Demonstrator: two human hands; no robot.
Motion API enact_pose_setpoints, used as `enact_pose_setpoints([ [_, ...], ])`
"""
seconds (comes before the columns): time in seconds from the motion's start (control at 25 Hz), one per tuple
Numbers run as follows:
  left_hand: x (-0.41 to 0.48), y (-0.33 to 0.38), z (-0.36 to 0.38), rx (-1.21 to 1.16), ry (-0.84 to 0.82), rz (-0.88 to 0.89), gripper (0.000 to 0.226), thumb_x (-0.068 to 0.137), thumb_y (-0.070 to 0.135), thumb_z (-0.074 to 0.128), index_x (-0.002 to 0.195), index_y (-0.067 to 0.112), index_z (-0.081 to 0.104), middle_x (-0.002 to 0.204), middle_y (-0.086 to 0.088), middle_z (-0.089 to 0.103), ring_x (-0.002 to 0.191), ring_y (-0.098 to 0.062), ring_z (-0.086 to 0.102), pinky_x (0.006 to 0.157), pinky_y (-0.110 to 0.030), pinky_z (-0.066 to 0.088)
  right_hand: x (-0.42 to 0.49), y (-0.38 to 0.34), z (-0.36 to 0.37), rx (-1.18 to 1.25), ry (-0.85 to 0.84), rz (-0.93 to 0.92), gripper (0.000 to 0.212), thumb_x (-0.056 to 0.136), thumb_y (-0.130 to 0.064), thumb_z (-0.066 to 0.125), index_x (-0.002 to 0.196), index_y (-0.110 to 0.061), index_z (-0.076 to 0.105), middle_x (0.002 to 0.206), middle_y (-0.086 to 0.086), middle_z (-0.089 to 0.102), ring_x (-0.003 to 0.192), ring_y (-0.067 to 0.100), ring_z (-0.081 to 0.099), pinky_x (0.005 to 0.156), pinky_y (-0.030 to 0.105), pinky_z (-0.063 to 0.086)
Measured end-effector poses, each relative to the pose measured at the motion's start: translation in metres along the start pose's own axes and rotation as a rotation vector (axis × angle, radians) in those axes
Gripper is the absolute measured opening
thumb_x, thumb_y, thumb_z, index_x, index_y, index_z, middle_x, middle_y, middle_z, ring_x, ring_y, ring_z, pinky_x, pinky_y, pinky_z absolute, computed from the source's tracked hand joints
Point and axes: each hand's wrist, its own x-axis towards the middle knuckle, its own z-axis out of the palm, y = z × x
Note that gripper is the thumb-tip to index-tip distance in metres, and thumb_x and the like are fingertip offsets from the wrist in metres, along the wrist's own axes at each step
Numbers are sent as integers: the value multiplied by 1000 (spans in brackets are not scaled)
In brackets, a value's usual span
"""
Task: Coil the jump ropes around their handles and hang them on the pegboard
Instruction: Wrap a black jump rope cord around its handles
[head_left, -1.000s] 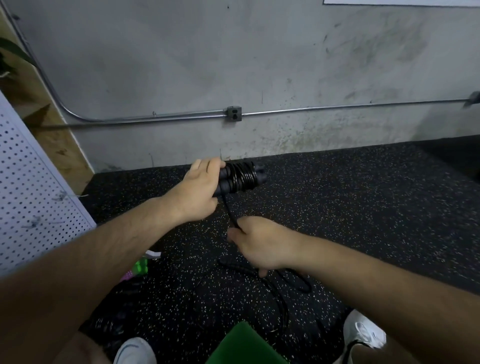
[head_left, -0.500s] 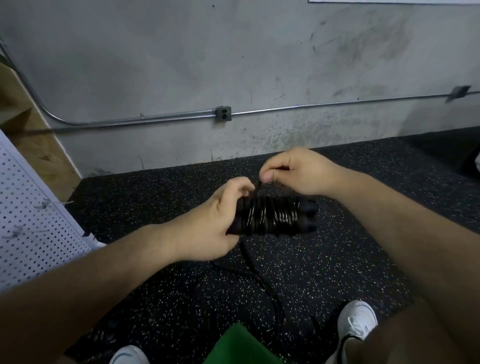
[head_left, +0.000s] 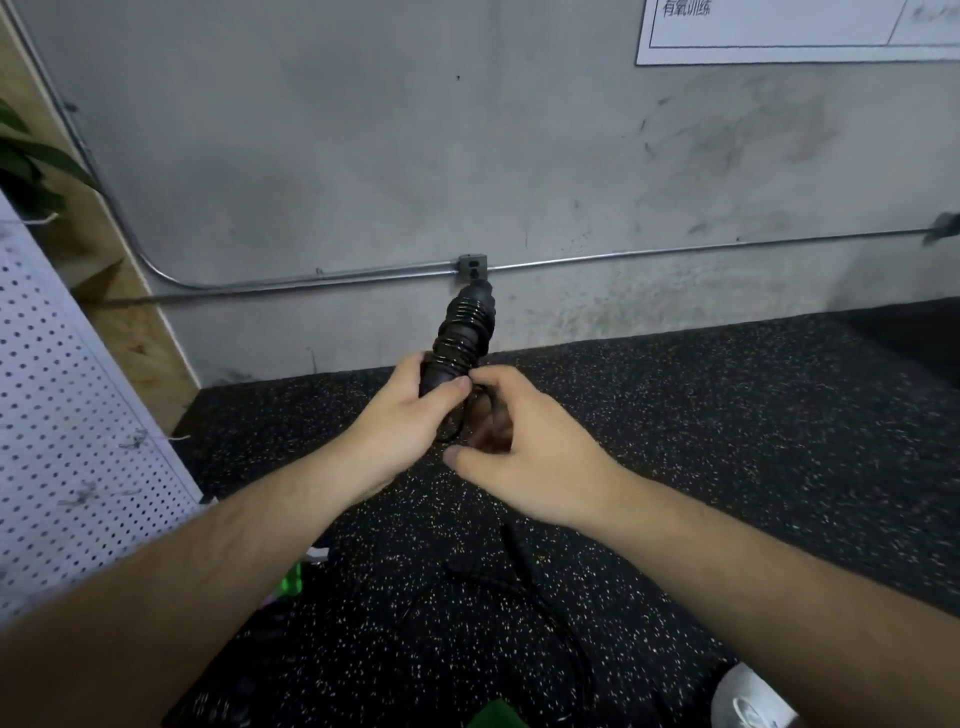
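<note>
Black jump-rope handles (head_left: 464, 332), wound in coils of cord, point up with their tip just below the outlet box (head_left: 472, 266). The left hand (head_left: 410, 415) grips their lower end. The right hand (head_left: 530, 447) curls beside it at a loose loop; whether it pinches the cord I cannot tell. Slack rope (head_left: 524, 587) lies on the speckled floor (head_left: 727, 415), well below the outlet. The white pegboard (head_left: 67, 405) stands far left of the outlet, and bare floor runs to its right along the wall (head_left: 363, 156).

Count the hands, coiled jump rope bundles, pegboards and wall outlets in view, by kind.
2 hands: left hand, right hand
1 coiled jump rope bundle
1 pegboard
1 wall outlet
Total: 5
</note>
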Motion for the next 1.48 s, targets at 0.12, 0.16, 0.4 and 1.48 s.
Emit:
enact_pose_setpoints([
  [0.12,-6,-1,-5,-260,-74,-20,88,64,45,80,143,23,48,128,-7,66,125,-20,59,116,-50,37,0,4,-7,-15,-4,-66,59,86,-33,75,137,-22,47,101,-12,65,91,4,64,82,26,54],
  [0.16,-8,-1,-6,-275,-110,-16,91,67,38,81,149,27,41,132,-5,63,127,-18,57,118,-47,35,1,7,-7,-89,36,-121,50,91,-32,70,135,-20,51,99,-13,66,91,4,62,82,27,53],
  [0.4,-16,-1,-3,-368,-254,34,65,98,2,58,144,45,45,135,-8,64,125,-31,62,104,-54,49,9,19,-14,-228,326,-334,36,98,-21,62,133,-15,62,118,-5,55,104,13,55,91,31,51],
  [1.48,-18,14,15,-494,-136,-14,51,80,-5,45,116,31,48,81,-15,60,65,-20,57,49,-25,46,-20,12,-33,-301,136,-116,13,88,-29,76,97,-20,77,89,-13,66,85,3,61,81,25,51],
])
